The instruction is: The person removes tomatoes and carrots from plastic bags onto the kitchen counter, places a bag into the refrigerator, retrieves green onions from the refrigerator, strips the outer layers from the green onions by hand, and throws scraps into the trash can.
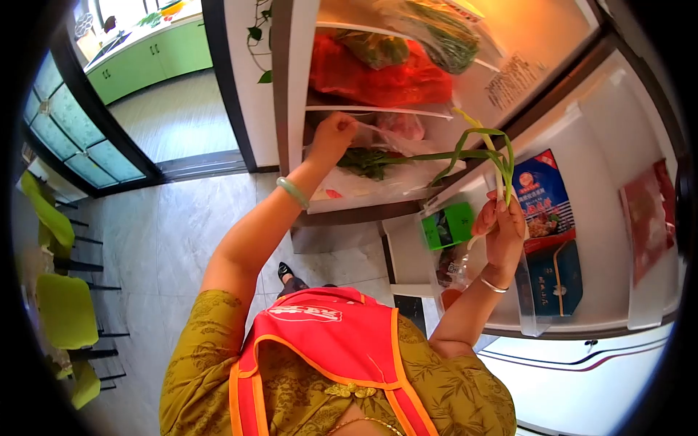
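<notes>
My left hand (336,136) is at the lower shelf of the open fridge, its fingers pinched on the edge of a clear plastic bag (368,133). Dark leafy greens (363,163) lie in and around that bag. In front of the door shelves, my right hand (503,224) is closed around the white ends of some green onions (505,166). Their long green leaves bend over and reach left toward the bag. Above the lower shelf, a red bag (378,73) sits beside bagged green vegetables (440,36).
The open fridge door (596,131) on the right holds a green box (448,225), a blue packet (542,192) and a dark teal package (554,280). Green chairs (67,310) stand at the left. A doorway shows green cabinets (149,65). Grey floor tiles (167,240) lie below.
</notes>
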`<control>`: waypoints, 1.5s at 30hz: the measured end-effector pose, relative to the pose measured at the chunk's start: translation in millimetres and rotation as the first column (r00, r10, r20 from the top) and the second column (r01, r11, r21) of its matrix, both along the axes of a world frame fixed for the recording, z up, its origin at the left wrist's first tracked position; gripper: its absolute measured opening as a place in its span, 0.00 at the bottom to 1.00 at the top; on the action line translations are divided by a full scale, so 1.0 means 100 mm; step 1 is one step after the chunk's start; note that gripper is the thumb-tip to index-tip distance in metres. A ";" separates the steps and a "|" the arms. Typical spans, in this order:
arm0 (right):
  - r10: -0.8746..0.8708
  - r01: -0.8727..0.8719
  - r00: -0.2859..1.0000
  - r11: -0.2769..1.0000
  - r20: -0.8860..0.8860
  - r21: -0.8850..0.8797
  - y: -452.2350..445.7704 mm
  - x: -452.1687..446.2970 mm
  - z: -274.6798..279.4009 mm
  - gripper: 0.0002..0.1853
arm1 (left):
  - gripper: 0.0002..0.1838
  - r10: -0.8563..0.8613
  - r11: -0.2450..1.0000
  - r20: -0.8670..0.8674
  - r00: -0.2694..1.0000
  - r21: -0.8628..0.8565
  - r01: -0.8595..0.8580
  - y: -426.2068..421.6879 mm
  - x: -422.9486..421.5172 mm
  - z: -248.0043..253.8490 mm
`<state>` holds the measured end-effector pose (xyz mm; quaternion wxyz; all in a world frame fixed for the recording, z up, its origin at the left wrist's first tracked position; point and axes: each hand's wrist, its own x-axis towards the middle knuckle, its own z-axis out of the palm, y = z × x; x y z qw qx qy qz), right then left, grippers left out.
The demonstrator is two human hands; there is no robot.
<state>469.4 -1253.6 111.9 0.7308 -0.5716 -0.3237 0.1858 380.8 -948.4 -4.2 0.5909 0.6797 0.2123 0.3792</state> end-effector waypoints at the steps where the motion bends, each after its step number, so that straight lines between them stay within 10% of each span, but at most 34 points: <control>1: -0.026 0.026 1.000 0.999 0.003 -0.047 -0.07 -0.02 0.07 0.12 | 0.08 -0.007 1.000 -0.002 1.000 -0.023 0.007 -0.02 -0.02 0.03; 10: -0.543 0.553 0.801 0.832 0.252 0.034 -0.60 -0.45 0.57 0.13 | 0.07 0.005 1.000 0.009 1.000 -0.015 -0.005 -0.02 -0.06 0.08; 20: -0.697 0.384 0.707 0.521 0.120 0.762 -0.88 -0.42 0.63 0.12 | 0.06 0.029 1.000 0.052 0.998 -0.009 -0.029 -0.09 0.03 0.01; 24: -0.102 0.013 0.979 0.898 0.178 0.441 -0.78 -0.25 0.13 0.15 | 0.06 0.021 1.000 0.035 0.999 0.009 -0.021 -0.03 0.00 -0.06; 26: -0.120 0.112 0.992 0.974 0.028 0.196 -0.63 -0.26 -0.15 0.13 | 0.06 0.043 0.999 0.057 0.997 0.005 -0.044 -0.05 -0.02 -0.02; 30: 0.216 -0.331 0.942 0.738 -0.258 -0.589 -0.18 -0.21 -0.49 0.04 | 0.03 0.041 0.995 0.029 0.999 -0.088 -0.038 -0.06 -0.11 0.05; 32: 0.401 -0.267 0.899 0.820 0.177 -0.506 0.11 -0.33 -0.63 0.04 | 0.04 -0.091 0.992 0.059 0.994 -0.088 0.096 0.06 -0.11 -0.10; 39: 0.439 -0.442 0.896 0.861 -0.072 -0.251 1.27 -0.21 -0.20 0.10 | 0.14 -0.282 0.958 -0.092 0.955 0.037 0.286 -0.12 -0.23 0.23; 45: 0.398 -0.218 0.832 0.875 0.387 -0.432 1.89 -0.04 -0.75 0.12 | 0.14 -0.354 0.895 -0.137 0.925 0.235 0.378 0.00 -0.31 0.20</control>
